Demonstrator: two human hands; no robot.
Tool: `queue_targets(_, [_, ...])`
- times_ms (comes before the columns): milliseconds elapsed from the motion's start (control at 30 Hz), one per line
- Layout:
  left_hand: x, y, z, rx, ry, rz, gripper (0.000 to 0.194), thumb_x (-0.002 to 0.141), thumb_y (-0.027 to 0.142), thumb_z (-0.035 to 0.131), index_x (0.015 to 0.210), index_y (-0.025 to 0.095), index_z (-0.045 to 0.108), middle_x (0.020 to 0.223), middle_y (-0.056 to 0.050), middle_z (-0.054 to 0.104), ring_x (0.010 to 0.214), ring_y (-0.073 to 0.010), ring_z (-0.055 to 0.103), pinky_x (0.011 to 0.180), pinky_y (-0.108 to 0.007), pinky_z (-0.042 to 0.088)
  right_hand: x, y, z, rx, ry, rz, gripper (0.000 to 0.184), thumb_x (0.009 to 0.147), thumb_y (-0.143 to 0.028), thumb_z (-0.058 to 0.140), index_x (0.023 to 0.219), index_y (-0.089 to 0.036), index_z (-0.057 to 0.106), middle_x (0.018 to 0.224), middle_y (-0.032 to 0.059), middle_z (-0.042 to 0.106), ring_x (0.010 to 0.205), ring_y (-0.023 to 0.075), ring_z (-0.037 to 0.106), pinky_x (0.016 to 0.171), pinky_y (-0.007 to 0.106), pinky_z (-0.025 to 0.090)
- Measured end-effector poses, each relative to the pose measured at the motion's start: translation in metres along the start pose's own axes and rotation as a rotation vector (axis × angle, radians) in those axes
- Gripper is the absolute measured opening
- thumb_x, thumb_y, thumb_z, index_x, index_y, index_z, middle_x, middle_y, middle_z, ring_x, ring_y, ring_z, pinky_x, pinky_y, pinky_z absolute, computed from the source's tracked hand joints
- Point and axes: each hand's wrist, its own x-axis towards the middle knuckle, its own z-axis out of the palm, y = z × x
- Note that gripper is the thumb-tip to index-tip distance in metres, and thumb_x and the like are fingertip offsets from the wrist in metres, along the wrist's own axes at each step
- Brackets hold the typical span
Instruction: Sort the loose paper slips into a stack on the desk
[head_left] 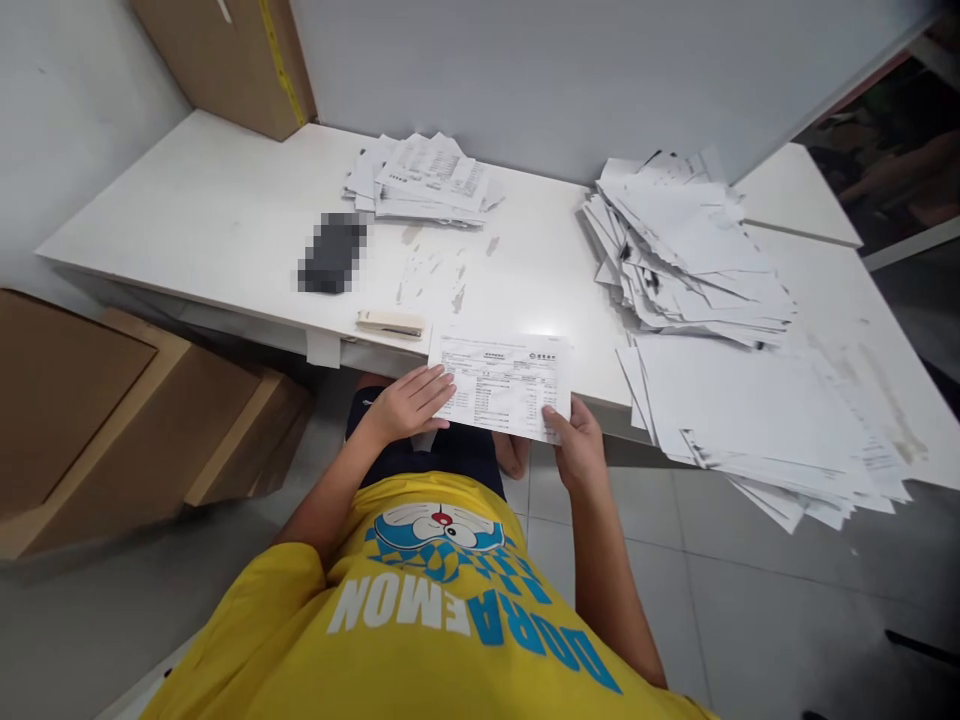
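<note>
A printed sheet of paper [499, 385] with a table of small text lies over the desk's front edge, its lower part reaching past it. My right hand [581, 440] grips the lower right corner, thumb on top and fingers underneath. Stretched flat, the fingers of my left hand [412, 403] rest on the sheet's left edge, with the thumb along the lower side. Whether more sheets lie under this one I cannot tell. Just beyond my left hand is a cream stapler [390, 323].
A pile of papers [431, 180] lies at the back, with a blurred dark object [331, 252] nearer. To the right are a tall messy paper stack [682, 240] and another stack [765, 400] overhanging the desk edge. Cardboard boxes stand at the left [172, 400] and back left [232, 60].
</note>
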Motion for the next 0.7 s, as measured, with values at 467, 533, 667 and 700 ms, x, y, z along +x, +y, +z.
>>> queue_targets(467, [-0.012, -0.014, -0.036, 0.071, 0.027, -0.333, 0.045, 0.102, 0.039, 0.038, 0.140, 0.020, 0.054, 0.129, -0.012, 0.069, 0.134, -0.0275, 0.055, 0.106, -0.044, 0.048, -0.004, -0.003, 0.010, 0.115, -0.114, 0.020, 0.047, 0.071, -0.037, 0.081, 0.114, -0.024, 0.068, 0.114, 0.0072, 0.075, 0.100, 0.0261, 0.070, 0.079, 0.036, 0.057])
queue_targets(533, [-0.008, -0.023, -0.040, 0.068, 0.068, -0.384, 0.045, 0.102, 0.036, 0.038, 0.141, 0.021, 0.052, 0.131, -0.012, 0.067, 0.137, -0.0277, 0.052, 0.106, -0.044, 0.046, -0.004, -0.004, 0.009, 0.130, -0.126, 0.014, 0.043, 0.071, -0.037, 0.080, 0.111, -0.025, 0.069, 0.112, 0.0066, 0.076, 0.099, 0.0255, 0.071, 0.078, 0.035, 0.058])
queue_targets(667, [-0.001, -0.040, -0.039, 0.039, 0.037, -0.485, 0.047, 0.103, 0.039, 0.036, 0.143, 0.022, 0.050, 0.139, -0.012, 0.062, 0.143, -0.0278, 0.044, 0.113, -0.045, 0.040, -0.005, -0.006, 0.007, 0.157, -0.123, 0.030, 0.043, 0.072, -0.038, 0.081, 0.111, -0.025, 0.069, 0.113, 0.0061, 0.075, 0.099, 0.0251, 0.071, 0.077, 0.034, 0.058])
queue_targets(700, [0.000, -0.044, -0.038, 0.033, 0.020, -0.509, 0.048, 0.103, 0.041, 0.034, 0.144, 0.022, 0.049, 0.141, -0.012, 0.060, 0.144, -0.0278, 0.042, 0.114, -0.046, 0.039, -0.006, -0.006, 0.008, 0.157, -0.117, 0.042, 0.045, 0.071, -0.038, 0.081, 0.113, -0.025, 0.069, 0.115, 0.0061, 0.075, 0.100, 0.0251, 0.070, 0.076, 0.034, 0.059])
